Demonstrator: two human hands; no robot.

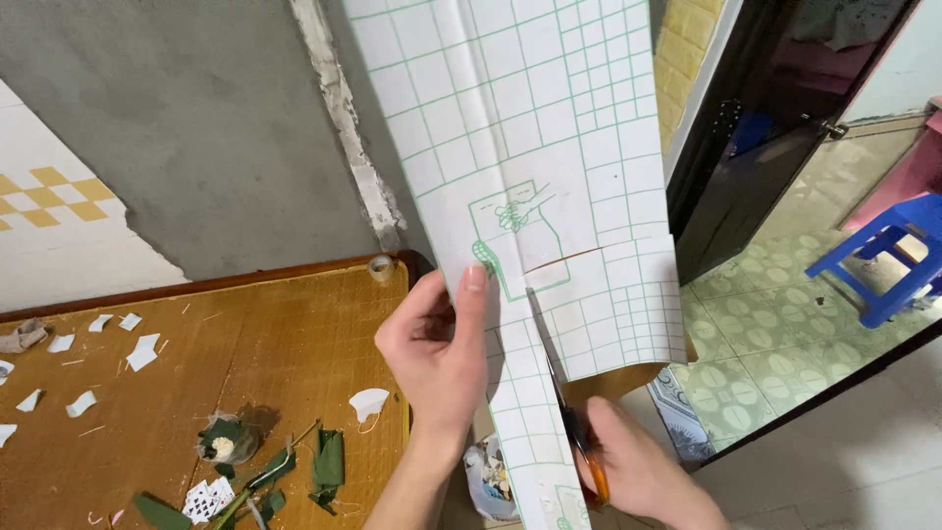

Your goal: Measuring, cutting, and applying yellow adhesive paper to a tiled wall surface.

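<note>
Head view looks down at two bare hands and a big white sheet with a green grid [530, 147]. Left hand [437, 353] pinches the sheet's edge, thumb on the front, so its grip is closed on the paper. Right hand [638, 471] is wrapped around orange-handled scissors [579, 442], whose blades sit in a cut running up the sheet. The sheet hangs in the air, above the edge of the wooden table [226, 334]. White paper scraps [142, 353], green bits [329, 461] and small playing cards [208, 501] lie on the table.
</note>
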